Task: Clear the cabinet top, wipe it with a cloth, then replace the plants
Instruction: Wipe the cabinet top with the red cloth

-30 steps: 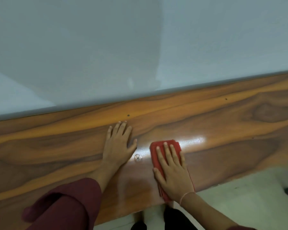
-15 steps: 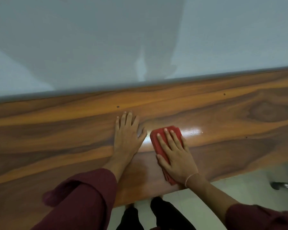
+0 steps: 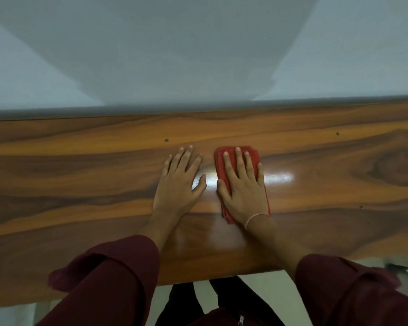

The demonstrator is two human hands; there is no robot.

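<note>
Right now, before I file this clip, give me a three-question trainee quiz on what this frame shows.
1. True or false: the right hand lies flat on the red cloth.
2. Which is the left hand doing? A) gripping a plant pot B) resting flat on the bare cabinet top C) holding the cloth
3. Fill in: the bright glare on the wood sits partly between the two ____.

Key
1. True.
2. B; the palm is down, fingers spread, nothing in it.
3. Hands; the glare also runs out to the right of the cloth. No plants are in view.
</note>
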